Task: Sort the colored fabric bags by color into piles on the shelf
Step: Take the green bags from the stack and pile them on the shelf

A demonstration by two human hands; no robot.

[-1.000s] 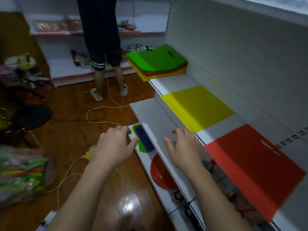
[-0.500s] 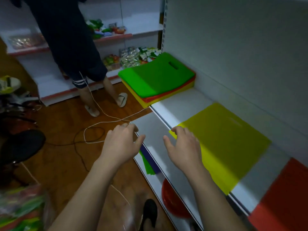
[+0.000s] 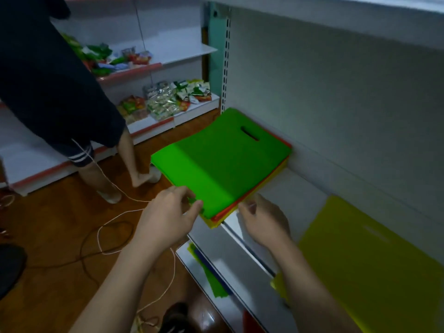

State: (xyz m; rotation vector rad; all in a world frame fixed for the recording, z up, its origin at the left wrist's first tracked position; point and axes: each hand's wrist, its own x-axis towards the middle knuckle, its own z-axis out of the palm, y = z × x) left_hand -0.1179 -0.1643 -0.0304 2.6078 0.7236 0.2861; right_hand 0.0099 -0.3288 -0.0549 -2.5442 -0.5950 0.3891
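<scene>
1. Our left hand is at the near left corner of the stack; thumb and forefinger pinch the corner of the green bag on top.
2. Our right hand is at the stack's near right edge, just beside the red and yellow layers. Its fingers are curled toward that edge, but blur keeps us from telling whether they pinch anything.
3. The stack sits on the shelf against the back panel. The green bag lies flat with its handle slot toward the panel; red, orange and yellow edges show beneath it.
4. A yellow bag lies flat on the same shelf to our right, well apart from the stack.
5. On the lower shelf beneath our hands we see green and blue bags, partly hidden by the shelf above.
6. Another person in dark clothes stands on the wooden floor to the left, facing shelves of packaged snacks.
7. A white cord trails across the floor beside a dark cable.
</scene>
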